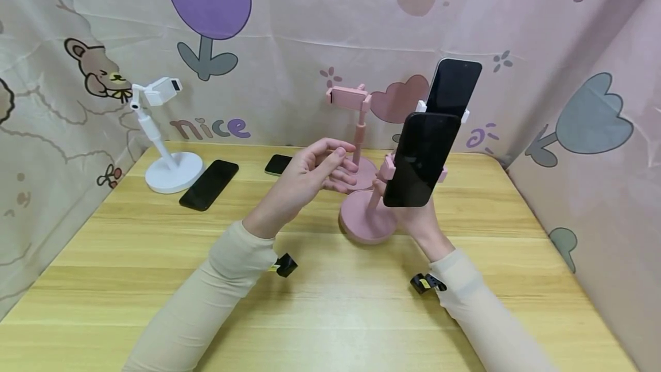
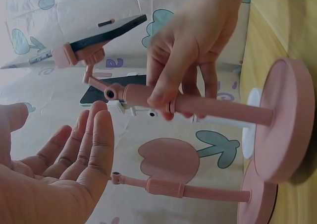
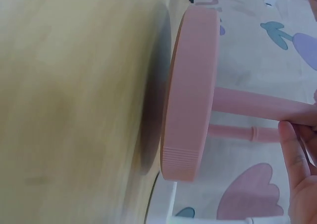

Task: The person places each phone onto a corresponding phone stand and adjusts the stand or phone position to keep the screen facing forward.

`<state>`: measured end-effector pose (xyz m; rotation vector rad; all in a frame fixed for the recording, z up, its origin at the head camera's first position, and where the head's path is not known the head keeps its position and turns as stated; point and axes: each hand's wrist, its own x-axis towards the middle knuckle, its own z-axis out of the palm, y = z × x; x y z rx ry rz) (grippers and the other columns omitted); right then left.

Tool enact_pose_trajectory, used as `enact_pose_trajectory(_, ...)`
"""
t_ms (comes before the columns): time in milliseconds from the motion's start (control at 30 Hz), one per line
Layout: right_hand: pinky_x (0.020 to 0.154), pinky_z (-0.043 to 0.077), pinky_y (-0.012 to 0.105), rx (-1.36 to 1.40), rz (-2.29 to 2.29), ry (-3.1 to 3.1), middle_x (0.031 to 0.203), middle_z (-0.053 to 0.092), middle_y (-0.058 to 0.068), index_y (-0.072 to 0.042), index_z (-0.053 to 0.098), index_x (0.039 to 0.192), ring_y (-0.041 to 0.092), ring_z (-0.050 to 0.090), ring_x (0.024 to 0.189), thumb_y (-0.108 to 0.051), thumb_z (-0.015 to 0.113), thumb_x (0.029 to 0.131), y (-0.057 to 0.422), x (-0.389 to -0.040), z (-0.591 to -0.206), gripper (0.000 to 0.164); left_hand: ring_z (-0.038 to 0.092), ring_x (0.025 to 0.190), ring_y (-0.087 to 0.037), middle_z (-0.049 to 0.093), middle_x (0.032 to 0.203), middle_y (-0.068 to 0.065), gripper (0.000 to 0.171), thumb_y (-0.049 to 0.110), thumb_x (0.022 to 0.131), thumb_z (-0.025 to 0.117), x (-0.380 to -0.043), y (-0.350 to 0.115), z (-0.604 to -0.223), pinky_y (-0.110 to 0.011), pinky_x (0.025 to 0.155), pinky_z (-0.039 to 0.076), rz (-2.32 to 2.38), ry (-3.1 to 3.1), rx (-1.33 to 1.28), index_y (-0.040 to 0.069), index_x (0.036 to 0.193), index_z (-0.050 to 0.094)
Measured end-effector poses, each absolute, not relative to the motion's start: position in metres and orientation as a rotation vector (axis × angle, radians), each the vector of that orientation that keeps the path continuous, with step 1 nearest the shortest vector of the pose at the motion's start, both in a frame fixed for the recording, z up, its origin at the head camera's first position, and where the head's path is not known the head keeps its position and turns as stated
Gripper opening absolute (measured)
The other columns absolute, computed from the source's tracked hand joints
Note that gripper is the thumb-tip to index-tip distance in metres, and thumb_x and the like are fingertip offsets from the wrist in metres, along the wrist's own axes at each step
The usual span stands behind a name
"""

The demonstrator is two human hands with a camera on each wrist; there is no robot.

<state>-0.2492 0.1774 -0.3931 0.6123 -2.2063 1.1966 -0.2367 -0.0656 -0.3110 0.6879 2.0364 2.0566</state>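
My right hand (image 1: 419,224) grips the post of a pink phone stand (image 2: 223,107), thumb and fingers around it just under its upper joint. A black phone (image 1: 422,159) sits tilted in that stand's clamp. In the right wrist view the round pink base (image 3: 190,95) is raised at a slant over the table, with its shadow beside it. My left hand (image 1: 310,174) hovers to the left of the post, palm up in the left wrist view, fingers loosely extended and holding nothing. A second pink stand (image 1: 360,134) stands behind, partly hidden by the left hand.
A white stand holding another phone (image 1: 454,86) is behind the pink one, mostly hidden. At the left stands a white stand (image 1: 174,172) with an empty-looking head. Two black phones lie flat, one beside it (image 1: 209,185), a smaller one (image 1: 277,164) farther back. A printed curtain (image 1: 299,62) borders the table.
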Motion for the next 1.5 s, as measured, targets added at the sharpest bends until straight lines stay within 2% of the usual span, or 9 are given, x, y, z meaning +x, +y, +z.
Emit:
enact_pose_trajectory(67,0.080,0.042,0.016,0.617,1.174,-2.178,0.088,0.070,0.013,-0.001,0.071,0.095,0.008,0.055,0.085,0.000,0.080,0.093,0.181,-0.246,-0.392,0.010,0.077,0.098,-0.020,0.070,0.119,-0.019,0.032,0.024,0.115,0.051,-0.237,-0.065,-0.311,-0.045,0.093,0.066,2.053,2.037,0.682,0.005,0.140,0.061)
enact_pose_trajectory(167,0.084,0.042,0.010,0.631,1.158,-2.130,0.090,0.070,0.017,0.004,0.069,0.098,0.001,0.054,0.087,0.007,0.081,0.089,0.185,-0.241,-0.386,0.015,0.077,0.098,-0.019,0.070,0.120,-0.019,0.033,0.025,0.116,0.050,-0.238,-0.066,-0.312,-0.049,0.096,0.065,2.044,2.043,0.673,0.005,0.140,0.061)
enact_pose_trajectory(333,0.087,0.044,0.003,0.583,1.237,-2.156,0.096,0.069,0.023,0.011,0.065,0.105,-0.008,0.055,0.091,0.011,0.078,0.089,0.194,-0.231,-0.371,0.020,0.077,0.099,-0.020,0.071,0.121,-0.019,0.033,0.025,0.116,0.049,-0.239,-0.066,-0.313,-0.041,0.090,0.067,2.023,2.061,0.672,0.006,0.141,0.060)
enact_pose_trajectory(433,0.085,0.044,0.004,0.543,1.282,-2.183,0.095,0.065,0.020,0.011,0.062,0.106,-0.008,0.053,0.090,0.010,0.076,0.091,0.204,-0.229,-0.368,0.020,0.077,0.099,-0.019,0.071,0.122,-0.019,0.034,0.026,0.116,0.049,-0.240,-0.066,-0.313,-0.035,0.085,0.067,2.018,2.067,0.677,0.006,0.142,0.060)
enact_pose_trajectory(600,0.074,0.035,0.013,0.525,1.101,-2.194,0.079,0.060,0.009,0.006,0.064,0.089,-0.006,0.044,0.081,0.007,0.077,0.092,0.222,-0.228,-0.369,0.013,0.077,0.097,-0.018,0.071,0.121,-0.019,0.033,0.025,0.116,0.050,-0.242,-0.066,-0.314,-0.032,0.082,0.067,2.018,2.069,0.678,0.006,0.141,0.060)
enact_pose_trajectory(733,0.077,0.036,0.013,0.518,1.036,-2.217,0.082,0.065,0.011,0.003,0.067,0.091,-0.007,0.047,0.083,0.004,0.078,0.093,0.241,-0.236,-0.376,0.011,0.077,0.096,-0.018,0.071,0.122,-0.020,0.033,0.025,0.116,0.050,-0.243,-0.067,-0.315,-0.032,0.081,0.067,2.013,2.073,0.675,0.006,0.141,0.060)
enact_pose_trajectory(767,0.075,0.035,0.015,0.517,1.008,-2.223,0.078,0.064,0.012,0.001,0.068,0.085,-0.005,0.046,0.081,0.003,0.078,0.094,0.245,-0.238,-0.379,0.013,0.077,0.096,-0.018,0.071,0.122,-0.020,0.033,0.025,0.116,0.050,-0.244,-0.067,-0.315,-0.032,0.081,0.067,2.011,2.076,0.675,0.006,0.141,0.060)
enact_pose_trajectory(1067,0.086,0.041,0.006,0.452,1.051,-2.239,0.098,0.071,0.020,0.007,0.068,0.103,-0.016,0.054,0.095,0.007,0.076,0.093,0.270,-0.237,-0.377,0.013,0.077,0.095,-0.018,0.072,0.122,-0.019,0.033,0.025,0.116,0.050,-0.245,-0.067,-0.317,-0.032,0.080,0.067,1.999,2.094,0.670,0.007,0.142,0.060)
enact_pose_trajectory(1500,0.083,0.035,0.010,0.362,0.917,-2.288,0.089,0.068,0.012,0.002,0.068,0.100,-0.011,0.049,0.087,-0.004,0.074,0.100,0.311,-0.250,-0.378,0.009,0.077,0.098,-0.023,0.070,0.126,-0.024,0.034,0.026,0.116,0.050,-0.246,-0.068,-0.319,-0.034,0.081,0.067,1.977,2.101,0.668,0.008,0.143,0.059)
